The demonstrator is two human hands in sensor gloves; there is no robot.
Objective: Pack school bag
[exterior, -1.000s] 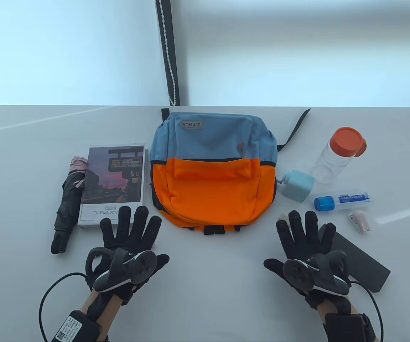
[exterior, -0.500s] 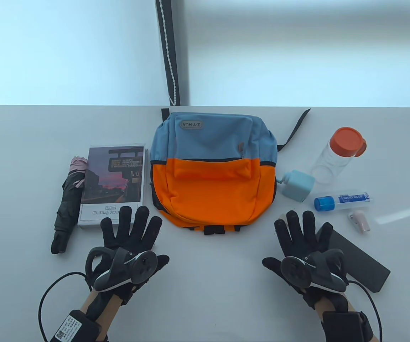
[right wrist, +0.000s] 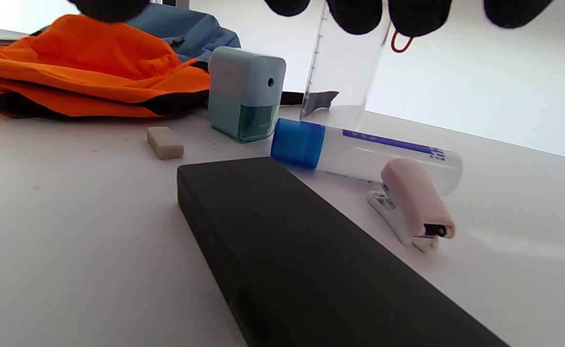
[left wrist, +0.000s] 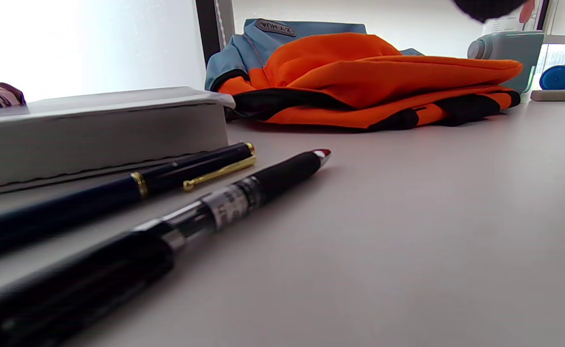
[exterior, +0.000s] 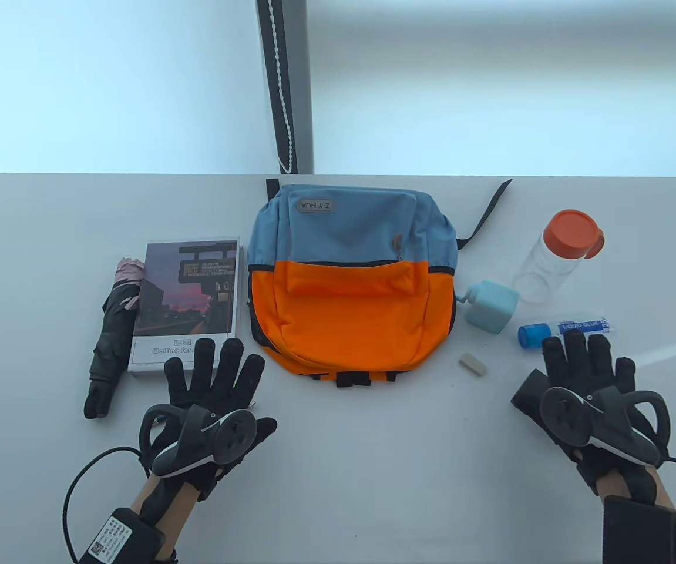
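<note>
A blue and orange backpack (exterior: 349,282) lies flat and zipped at the table's middle, also low in the left wrist view (left wrist: 369,77). My left hand (exterior: 214,376) lies flat with spread fingers at the book's (exterior: 188,299) near corner. Under it lie two dark pens (left wrist: 176,173). My right hand (exterior: 587,364) hovers with straight fingers over a black case (right wrist: 311,260) and a pink stapler (right wrist: 412,202), both hidden in the table view. Its fingertips (right wrist: 354,14) reach the liquid glue tube (exterior: 578,328). Neither hand holds anything.
A folded umbrella (exterior: 111,335) lies left of the book. Right of the bag stand a pale blue sharpener (exterior: 490,305) and a clear bottle with an orange lid (exterior: 555,252). A small eraser (exterior: 473,362) lies between bag and right hand.
My right hand has slid to the right, from beside the eraser to over the black case and stapler, uncovering the eraser. The left hand has stayed put.
</note>
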